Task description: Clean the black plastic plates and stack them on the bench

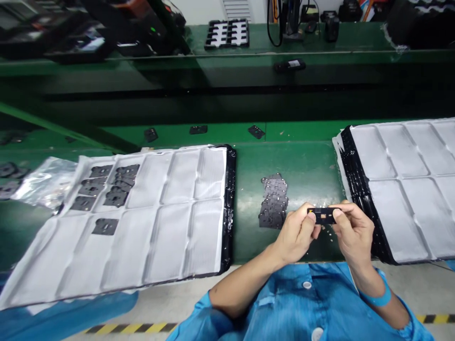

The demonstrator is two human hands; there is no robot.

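A small flat black part (323, 215) with a yellow spot at its left end is held level between both hands above the green bench. My left hand (296, 234) pinches its left end and my right hand (351, 232) pinches its right end. Just left of the hands, a loose pile of similar dark flat parts (273, 200) lies on the bench. A white-lined tray (142, 246) to the left holds several of the same black parts (106, 189) in its upper left pockets.
A stack of black trays topped with a white liner (405, 184) sits at the right, close to my right hand. A clear plastic bag (46, 182) lies far left. Three loose black parts (198, 129) lie on the far green strip. Equipment and a parts tray (227, 34) line the back shelf.
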